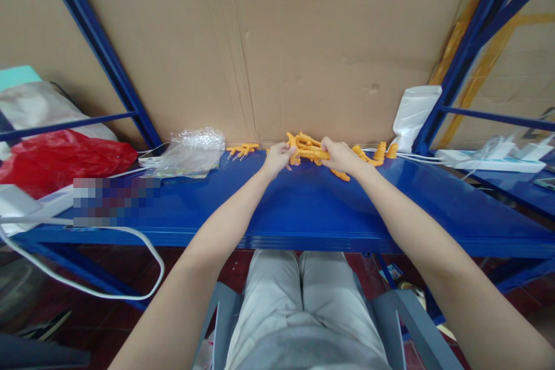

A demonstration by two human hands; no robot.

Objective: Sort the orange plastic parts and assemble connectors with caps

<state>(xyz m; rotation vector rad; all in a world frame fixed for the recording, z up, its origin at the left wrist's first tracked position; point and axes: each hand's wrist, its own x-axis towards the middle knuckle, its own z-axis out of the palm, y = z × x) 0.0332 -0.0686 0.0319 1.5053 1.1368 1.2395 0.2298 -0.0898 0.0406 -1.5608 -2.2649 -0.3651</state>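
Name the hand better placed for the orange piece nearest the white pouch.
Probably the right hand: it is nearer that orange piece; the left hand is farther across. Both hold orange parts.

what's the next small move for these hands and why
Probably ease the orange parts slightly toward the front of the blue table: the left hand and right hand are both on them, close to the cardboard, which may cramp the fingers.

Passage open across table front, between forearms. Cardboard blocks rear; plastic packaging obstructs left, orange pieces right.
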